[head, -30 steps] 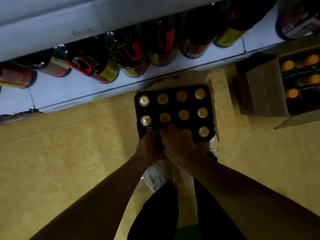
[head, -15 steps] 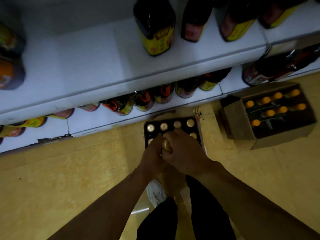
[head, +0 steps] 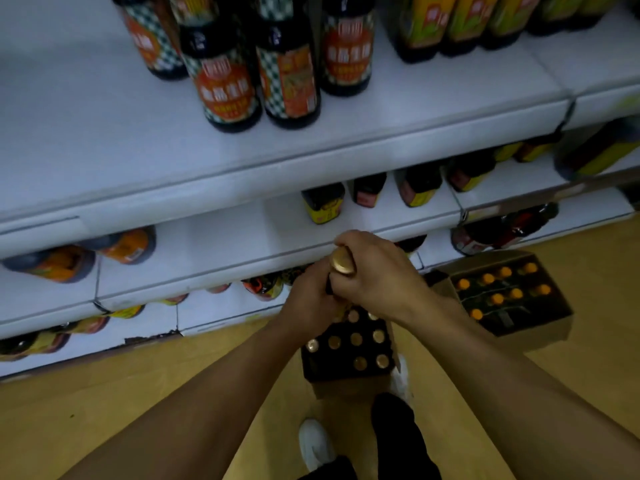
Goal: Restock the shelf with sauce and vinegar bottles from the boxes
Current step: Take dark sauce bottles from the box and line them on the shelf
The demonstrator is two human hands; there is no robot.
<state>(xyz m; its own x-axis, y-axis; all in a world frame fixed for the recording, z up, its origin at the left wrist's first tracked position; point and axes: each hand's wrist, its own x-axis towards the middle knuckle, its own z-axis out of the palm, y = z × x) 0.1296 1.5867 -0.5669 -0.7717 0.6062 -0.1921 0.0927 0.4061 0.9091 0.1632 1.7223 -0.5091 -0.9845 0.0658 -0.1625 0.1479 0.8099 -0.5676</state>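
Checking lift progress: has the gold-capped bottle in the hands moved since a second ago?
Yes. The gold-capped bottle has come up out of the open box on the floor; its cap now sits well above the caps left inside, both hands gripping it.

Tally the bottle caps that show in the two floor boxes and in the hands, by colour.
Gold, in the gold-cap box: 8 showing, more may be hidden
Gold, on the held bottle: 1
Orange, in the orange-cap box: 8
Total: 17
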